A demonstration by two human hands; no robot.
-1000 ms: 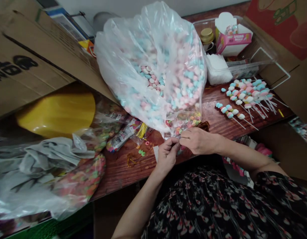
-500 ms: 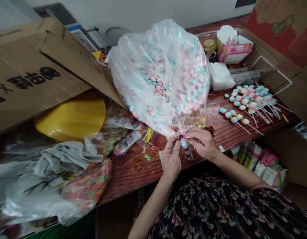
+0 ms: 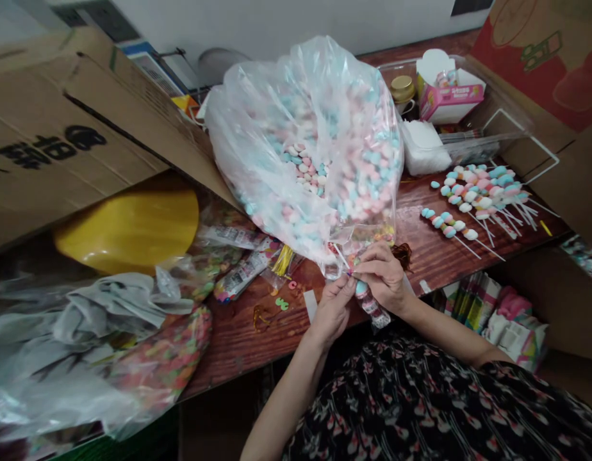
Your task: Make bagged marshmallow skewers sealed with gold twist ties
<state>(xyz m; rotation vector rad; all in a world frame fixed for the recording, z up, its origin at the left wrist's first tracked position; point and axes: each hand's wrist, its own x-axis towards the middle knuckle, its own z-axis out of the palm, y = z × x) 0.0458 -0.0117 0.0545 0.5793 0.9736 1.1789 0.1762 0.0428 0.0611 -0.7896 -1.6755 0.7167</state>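
Marshmallow skewer — right hand curled over it, left hand pinching alongside.

Pink-blue-white marshmallows; yellow bowl; reddish-brown wood-grain table; black floral dress.

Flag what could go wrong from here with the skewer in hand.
1. The wrapped skewer sits at the edge of the table, pinched only by the fingertips of the left hand and right hand. A slip would likely drop it to the floor.
2. The big marshmallow bag leans right over the hands, so a snag could tip it and spill.
3. The finished skewers lie loose near the table's right edge, where a bump might roll them off.
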